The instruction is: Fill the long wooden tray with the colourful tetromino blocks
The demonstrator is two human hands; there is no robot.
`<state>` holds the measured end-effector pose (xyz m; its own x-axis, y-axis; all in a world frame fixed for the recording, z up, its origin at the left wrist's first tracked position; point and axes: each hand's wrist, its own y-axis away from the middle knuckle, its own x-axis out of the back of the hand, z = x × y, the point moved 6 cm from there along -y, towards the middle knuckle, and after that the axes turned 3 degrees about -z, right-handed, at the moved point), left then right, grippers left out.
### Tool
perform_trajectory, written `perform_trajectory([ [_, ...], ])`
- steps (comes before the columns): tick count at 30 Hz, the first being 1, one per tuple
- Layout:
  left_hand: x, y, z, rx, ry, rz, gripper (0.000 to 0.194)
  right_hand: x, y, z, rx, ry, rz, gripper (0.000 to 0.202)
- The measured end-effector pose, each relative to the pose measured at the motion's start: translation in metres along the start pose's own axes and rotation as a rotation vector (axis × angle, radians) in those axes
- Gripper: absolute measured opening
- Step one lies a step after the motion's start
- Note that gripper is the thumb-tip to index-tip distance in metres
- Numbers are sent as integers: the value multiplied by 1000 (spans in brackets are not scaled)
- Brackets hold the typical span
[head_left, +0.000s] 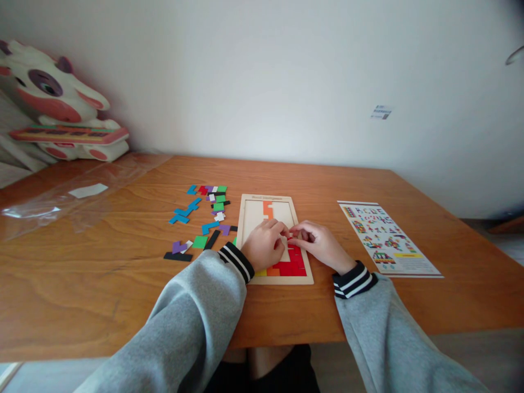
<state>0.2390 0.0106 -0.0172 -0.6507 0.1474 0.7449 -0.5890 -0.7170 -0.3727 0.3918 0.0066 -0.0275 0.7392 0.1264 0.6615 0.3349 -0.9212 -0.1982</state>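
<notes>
A wooden puzzle board (303, 280) with a raised rim lies in front of me. Red puzzle pieces (295, 267) fill its lower right, with orange and yellow ones beside them, and an orange piece (267, 208) lies near its top. My left hand (265, 244) rests over the board's middle, fingers curled and fingertips mostly hidden. From the right edge, my right hand (321, 244) reaches in, thumb and forefinger pinched on a small red puzzle piece (291, 237). The fingertips of both hands are close together. Whether the left fingers hold anything cannot be seen.
Loose blue (180, 216), green, black, purple and white pieces lie left of the board. A printed pattern sheet (388, 237) lies to the right. Clear plastic wrapping (85, 204) and a cow-shaped toy keyboard (69, 109) are at the far left. A wall rises behind the wooden table (123, 305).
</notes>
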Motion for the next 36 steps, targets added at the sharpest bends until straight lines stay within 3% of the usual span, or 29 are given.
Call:
perform_trajectory([
  [11, 1, 0, 2, -4, -7, 0, 18, -1, 0, 0, 51, 17, -90, 33],
  [30, 2, 2, 2, 54, -13, -18, 17, -2, 4, -8, 82, 119, -58, 21],
  [36, 11, 2, 2, 42, -45, 63, 16, -2, 5, -5, 73, 107, -55, 23],
])
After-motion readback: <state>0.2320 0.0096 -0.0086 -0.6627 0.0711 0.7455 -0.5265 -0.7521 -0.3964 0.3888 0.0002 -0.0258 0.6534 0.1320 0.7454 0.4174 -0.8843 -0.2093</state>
